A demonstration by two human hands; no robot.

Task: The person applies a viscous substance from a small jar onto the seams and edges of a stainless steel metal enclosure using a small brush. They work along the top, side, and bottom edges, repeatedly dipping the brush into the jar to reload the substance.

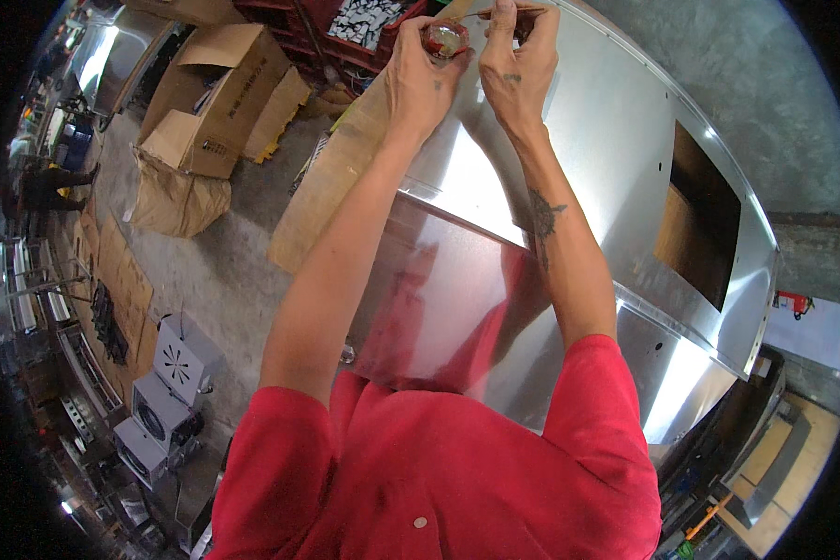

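Observation:
Both my arms stretch out over a large shiny sheet-metal panel [588,140], which bends down toward me. At its far edge my left hand [422,89] is closed around a small round container [445,39], clear with a reddish rim and something pale inside. Just to the right, my right hand [521,75] is closed with thumb and fingers together, at the picture's top edge. A thin strand or stick shows between the two hands. Something dark reddish-brown sits behind the right fingers, too hidden to name. A rectangular cutout [700,215] opens in the metal on the right.
Cardboard [299,219] lies along the panel's left side. An open cardboard box [210,103] stands on the concrete floor [224,271] at the left. Red crates [345,61], one with small black-and-white pieces, stand at the far side. Grey metal boxes [163,401] are at lower left.

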